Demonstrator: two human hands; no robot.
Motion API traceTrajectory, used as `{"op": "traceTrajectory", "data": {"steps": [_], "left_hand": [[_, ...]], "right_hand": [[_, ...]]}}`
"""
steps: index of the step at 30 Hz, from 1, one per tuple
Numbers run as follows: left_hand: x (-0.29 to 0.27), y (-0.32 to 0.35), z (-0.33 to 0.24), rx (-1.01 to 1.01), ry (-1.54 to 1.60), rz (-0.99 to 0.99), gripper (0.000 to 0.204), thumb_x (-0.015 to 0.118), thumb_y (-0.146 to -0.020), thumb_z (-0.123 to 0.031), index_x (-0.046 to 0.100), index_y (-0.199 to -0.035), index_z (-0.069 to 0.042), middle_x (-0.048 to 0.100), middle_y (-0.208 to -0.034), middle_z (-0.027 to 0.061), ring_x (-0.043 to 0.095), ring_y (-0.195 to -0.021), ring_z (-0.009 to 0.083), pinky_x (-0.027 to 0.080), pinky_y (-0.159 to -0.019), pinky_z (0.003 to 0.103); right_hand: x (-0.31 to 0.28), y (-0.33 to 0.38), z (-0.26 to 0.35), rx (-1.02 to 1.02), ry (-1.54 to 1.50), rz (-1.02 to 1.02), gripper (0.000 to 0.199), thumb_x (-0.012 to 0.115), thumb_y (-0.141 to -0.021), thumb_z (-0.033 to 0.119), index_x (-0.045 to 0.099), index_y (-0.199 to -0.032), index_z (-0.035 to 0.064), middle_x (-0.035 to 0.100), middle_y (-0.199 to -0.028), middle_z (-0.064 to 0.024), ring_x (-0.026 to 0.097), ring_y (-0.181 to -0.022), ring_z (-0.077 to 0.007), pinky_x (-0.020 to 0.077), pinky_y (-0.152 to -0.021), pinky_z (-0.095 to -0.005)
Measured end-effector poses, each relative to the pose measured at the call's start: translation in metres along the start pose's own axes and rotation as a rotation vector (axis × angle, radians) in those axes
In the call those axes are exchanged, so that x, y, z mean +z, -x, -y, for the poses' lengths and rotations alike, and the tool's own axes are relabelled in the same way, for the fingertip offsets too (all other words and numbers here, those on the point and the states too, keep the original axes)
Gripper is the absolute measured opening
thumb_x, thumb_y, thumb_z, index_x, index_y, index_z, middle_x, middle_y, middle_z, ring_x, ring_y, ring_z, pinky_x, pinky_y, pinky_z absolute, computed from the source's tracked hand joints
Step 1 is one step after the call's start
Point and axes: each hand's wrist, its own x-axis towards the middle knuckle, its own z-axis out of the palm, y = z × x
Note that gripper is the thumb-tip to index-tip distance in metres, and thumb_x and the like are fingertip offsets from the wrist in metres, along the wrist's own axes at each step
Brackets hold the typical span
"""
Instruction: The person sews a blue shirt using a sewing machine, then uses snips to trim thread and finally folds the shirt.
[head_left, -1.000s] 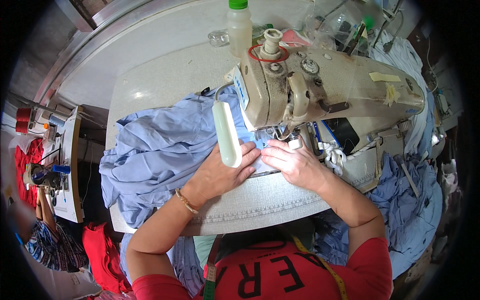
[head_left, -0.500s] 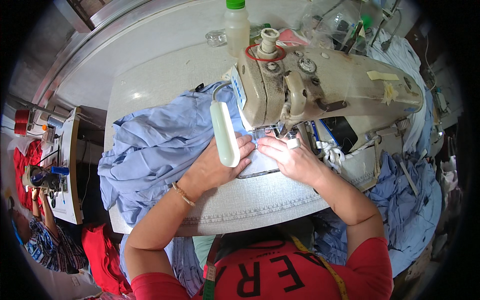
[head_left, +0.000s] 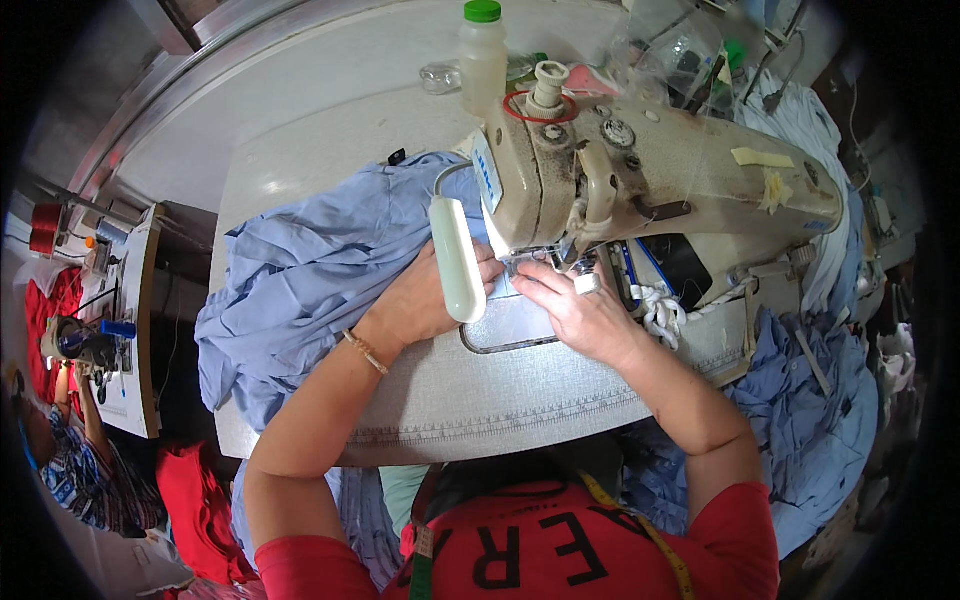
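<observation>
The counter fills the middle of the frame, its pale top bare toward the upper left and its near edge, marked with a printed ruler strip, running along the lower centre just above the person's red shirt. The beige sewing machine takes up the upper right, leaving only a narrow gap under its head. Blue fabric lies heaped at centre left, spilling over the counter's left edge, with more blue cloth hanging at lower right.

Both forearms come up from the bottom edge and meet under the machine head. The left hand lies palm down on the blue fabric, fingers flattened and released, partly hidden behind the white lamp. The right hand presses fingers down on the fabric at the metal plate, just beside the needle; they are bent but clasp nothing.

A white plastic bottle with a green cap stands at upper centre behind the machine.
</observation>
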Motion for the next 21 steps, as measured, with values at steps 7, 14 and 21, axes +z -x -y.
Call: {"op": "traceTrajectory", "data": {"steps": [7, 14, 21], "left_hand": [[0.004, -0.012, 0.007, -0.078, 0.012, -0.074, 0.02, 0.056, -0.084, -0.012, 0.062, -0.102, -0.004, 0.062, -0.101, 0.011, 0.059, -0.099, 0.0292, 0.047, -0.085, 0.04], [0.03, -0.041, 0.046, -0.274, 0.017, 0.012, 0.027, 0.058, -0.084, -0.01, 0.063, -0.11, -0.003, 0.063, -0.108, 0.0224, 0.061, -0.104, 0.0354, 0.048, -0.089, 0.042], [0.025, -0.021, 0.038, -0.323, -0.076, -0.218, 0.014, 0.06, -0.079, -0.009, 0.064, -0.091, -0.003, 0.062, -0.088, 0.014, 0.061, -0.086, 0.0332, 0.051, -0.071, 0.042]], "right_hand": [[0.006, 0.003, -0.004, -0.057, 0.028, -0.078, 0.035, 0.052, -0.081, 0.002, 0.065, -0.114, 0.0084, 0.06, -0.117, -0.007, 0.058, -0.107, -0.0256, 0.0229, -0.108, -0.059], [-0.002, 0.007, 0.005, -0.109, 0.026, -0.098, 0.026, 0.059, -0.08, 0.005, 0.066, -0.105, 0.0089, 0.064, -0.105, -0.0041, 0.059, -0.102, -0.0251, 0.0345, -0.103, -0.0491], [-0.035, 0.029, 0.015, 0.178, 0.154, -0.044, 0.032, 0.059, -0.079, 0.001, 0.06, -0.112, 0.0049, 0.056, -0.116, -0.0131, 0.056, -0.105, -0.0301, 0.0442, -0.096, -0.0422]]}}
